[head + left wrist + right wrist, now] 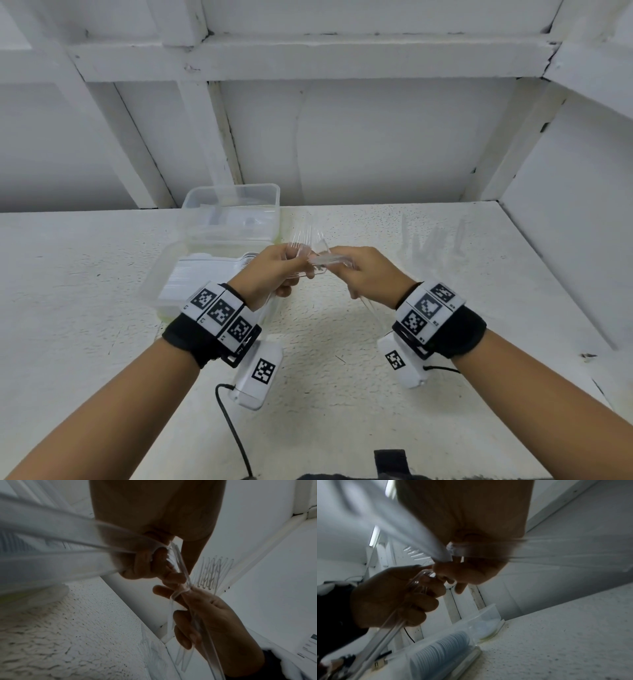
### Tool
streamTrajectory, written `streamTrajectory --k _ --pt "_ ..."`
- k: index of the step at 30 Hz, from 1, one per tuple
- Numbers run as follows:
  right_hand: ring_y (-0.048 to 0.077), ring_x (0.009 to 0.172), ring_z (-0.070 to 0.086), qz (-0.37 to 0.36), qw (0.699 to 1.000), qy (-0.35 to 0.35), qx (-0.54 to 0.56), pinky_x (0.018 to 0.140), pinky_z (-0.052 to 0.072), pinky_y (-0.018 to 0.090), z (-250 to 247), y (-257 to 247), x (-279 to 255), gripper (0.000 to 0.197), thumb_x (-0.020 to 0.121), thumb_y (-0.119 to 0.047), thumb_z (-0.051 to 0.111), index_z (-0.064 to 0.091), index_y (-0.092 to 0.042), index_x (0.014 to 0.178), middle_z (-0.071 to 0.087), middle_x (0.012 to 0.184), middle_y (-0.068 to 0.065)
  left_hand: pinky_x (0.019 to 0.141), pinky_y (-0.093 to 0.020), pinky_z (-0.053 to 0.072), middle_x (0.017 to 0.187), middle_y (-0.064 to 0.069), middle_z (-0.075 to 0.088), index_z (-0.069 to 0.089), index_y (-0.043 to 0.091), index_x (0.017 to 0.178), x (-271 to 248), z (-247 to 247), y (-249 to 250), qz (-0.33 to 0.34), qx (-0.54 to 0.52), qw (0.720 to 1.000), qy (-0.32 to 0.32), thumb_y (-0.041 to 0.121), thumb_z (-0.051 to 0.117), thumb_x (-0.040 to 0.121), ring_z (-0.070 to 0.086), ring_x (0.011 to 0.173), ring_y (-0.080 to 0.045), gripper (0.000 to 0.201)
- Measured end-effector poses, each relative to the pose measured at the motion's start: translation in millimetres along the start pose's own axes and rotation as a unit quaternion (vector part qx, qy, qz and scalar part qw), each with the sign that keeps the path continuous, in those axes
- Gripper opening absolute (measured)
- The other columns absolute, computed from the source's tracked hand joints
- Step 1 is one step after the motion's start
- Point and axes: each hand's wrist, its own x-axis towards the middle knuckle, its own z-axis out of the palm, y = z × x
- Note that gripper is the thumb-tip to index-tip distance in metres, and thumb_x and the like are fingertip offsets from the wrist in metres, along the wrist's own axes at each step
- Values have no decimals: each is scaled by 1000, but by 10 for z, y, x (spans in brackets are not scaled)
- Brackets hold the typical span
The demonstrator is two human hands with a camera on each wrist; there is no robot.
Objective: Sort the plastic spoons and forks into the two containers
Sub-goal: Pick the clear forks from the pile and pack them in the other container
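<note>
Both hands meet over the table, each gripping clear plastic cutlery. My left hand (pixel 287 270) holds a bundle of clear forks (pixel 301 240), tines pointing away; its curled fingers (pixel 154 563) wrap the handles (pixel 51 550). My right hand (pixel 346 270) pinches more clear cutlery (pixel 325 262) whose handles run back under the palm; its fingers (pixel 187 635) curl round those pieces. Two clear containers stand at left: the near container (pixel 161 274) holds a stacked row of spoons (pixel 440 649), and the far container (pixel 260 192) holds a few clear pieces. What kind of cutlery the right hand holds is unclear.
Several loose clear pieces of cutlery (pixel 435 240) lie on the white table (pixel 85 308) at the back right, near the wall. A white wall with beams closes the back and right sides. A black cable (pixel 233 428) hangs from the left wrist camera.
</note>
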Motion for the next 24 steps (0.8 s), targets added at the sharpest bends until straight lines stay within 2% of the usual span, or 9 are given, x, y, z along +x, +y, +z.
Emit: streamTrajectory --k 3,5,7,8,10,12,18,22,24 --pt "2 38 48 11 1000 -20 19 52 38 9 -5 -19 -16 28 96 -26 50 67 -10 111 67 82 0 41 -15 22 53 9 53 54 14 71 -18 -22 -17 4 5 1000 -17 13 54 92 29 41 -2 21" --pt "1 38 49 26 999 -30 19 53 37 8 -21 -24 -11 30 94 -30 52 67 -9 110 63 74 2 41 -15 23 53 10 51 54 14 76 -20 -15 -24 0 -12 1000 -6 27 63 87 30 42 -3 19" --pt "1 38 49 40 998 -36 35 53 37 8 -37 -28 -8 29 93 -30 54 67 -9 109 63 80 13 42 -16 24 52 11 46 54 14 84 -4 -8 -32 -15 -42 998 34 46 55 84 29 44 -4 32" --pt "1 38 48 45 997 -29 57 53 38 9 -45 -35 -12 28 92 -29 55 67 -9 107 64 84 12 43 -17 24 51 11 43 54 15 88 16 -11 -42 -21 -62 996 57 50 48 87 28 45 -5 36" --pt "2 38 48 58 992 3 109 50 40 10 -58 -54 -18 20 93 -26 55 67 -13 102 64 86 0 48 -21 25 50 10 42 55 15 89 47 -12 -51 -30 -105 990 88 49 41 93 29 47 -7 37" --pt "5 39 49 69 985 47 151 48 41 12 -65 -78 -7 13 93 -22 54 65 -19 99 64 86 -4 51 -24 28 52 6 44 56 15 84 65 -2 -41 -36 -140 984 107 42 38 98 33 48 -9 35" --pt "2 39 50 77 960 138 232 46 45 20 60 -214 85 17 94 -16 52 58 -9 109 63 89 5 57 -27 41 64 -2 50 53 13 85 119 104 10 -30 -213 969 121 16 36 95 45 58 -13 20" --pt "2 37 49 95 943 173 267 41 44 19 272 -281 132 19 93 -17 55 50 -6 107 63 94 14 63 -29 44 84 -8 58 53 7 96 163 183 -7 4 -260 958 124 13 30 94 53 67 -11 24" --pt "5 39 50 110 939 178 272 42 45 21 349 -299 150 20 93 -18 55 53 -3 107 64 93 12 66 -28 46 88 -8 63 58 8 97 166 223 -22 22 -278 953 119 22 26 100 55 72 -13 35"
